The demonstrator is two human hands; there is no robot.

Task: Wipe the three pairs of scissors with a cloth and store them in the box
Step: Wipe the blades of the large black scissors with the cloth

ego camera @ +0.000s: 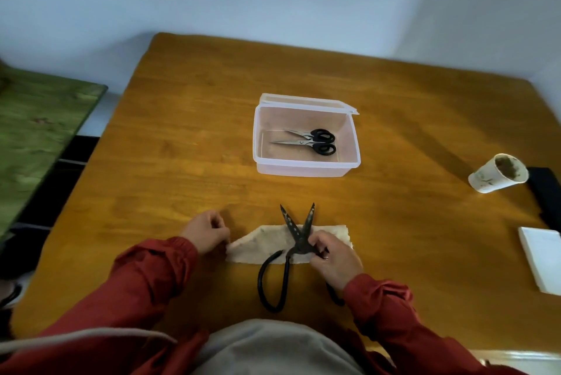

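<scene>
Lying across the cloth (pixel 261 245) near the worktop's (pixel 188 162) front edge are the big scissors (pixel 299 241), dark blades spread in a V that points away from the person, loop handles trailing back off the cloth toward the body. The right hand (pixel 332 259) grasps them just behind the pivot, its fingers (pixel 317 242) curled round the right-hand shank; that handle's loop is mostly hidden under the wrist, while the left loop lies free on the wood. The left hand (pixel 206 232) sits at the cloth's left corner with fingers (pixel 217 221) curled in; whether they pinch the cloth cannot be told. Both arms wear red sleeves (pixel 145 277).

Farther back, mid-worktop and well apart from the hands, stands the clear box (pixel 306 166), its lid (pixel 303 100) open behind it. Two small scissors (pixel 306 141) with black handles lie side by side on its floor, tips to the left.

A stained cup (pixel 491 180) lies tilted at the right, with a white pad (pixel 543 256) nearer the edge.
</scene>
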